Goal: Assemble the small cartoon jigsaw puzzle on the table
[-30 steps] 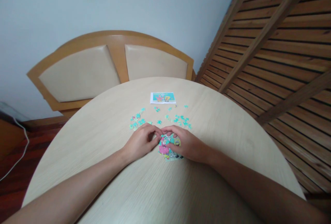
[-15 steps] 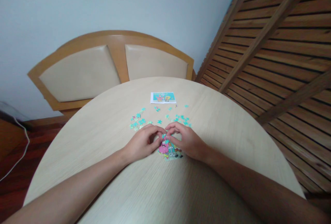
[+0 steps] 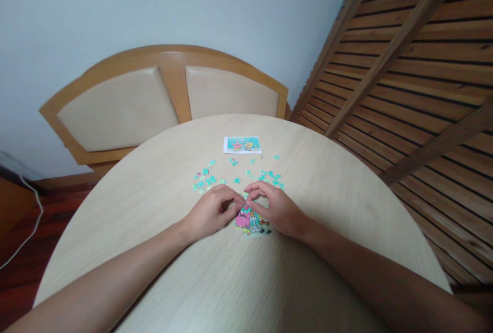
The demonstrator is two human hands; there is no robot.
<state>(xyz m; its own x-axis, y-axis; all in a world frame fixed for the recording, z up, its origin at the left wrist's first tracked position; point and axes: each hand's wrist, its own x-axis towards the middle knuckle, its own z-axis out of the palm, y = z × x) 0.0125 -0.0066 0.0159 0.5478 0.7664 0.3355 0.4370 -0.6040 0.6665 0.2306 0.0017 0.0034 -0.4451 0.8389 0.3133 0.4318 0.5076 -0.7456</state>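
A partly joined jigsaw puzzle point(image 3: 254, 224) lies on the table, showing a pink cartoon figure and a yellow one with thin black legs. At its upper edge, my left hand point(image 3: 213, 211) pinches a small teal and pink jigsaw piece point(image 3: 245, 208) between thumb and fingers. From the other side my right hand point(image 3: 278, 208) curls in, its thumb and fingertips on the same piece. The fingertips of both hands nearly meet and hide part of the piece. The right hand also covers the puzzle's upper right part.
Loose teal pieces lie in a left pile point(image 3: 206, 179) and a right pile point(image 3: 271, 176), with several scattered between. Beyond them is a picture card point(image 3: 242, 144) of the cartoon figures. The round wooden table point(image 3: 154, 184) meets a padded bench point(image 3: 123, 110); slatted wood point(image 3: 416, 66) stands at right.
The fingertips have moved slightly down and toward me with the piece, which now sits closer against the top of the pink figure. The loose pieces lie as before.
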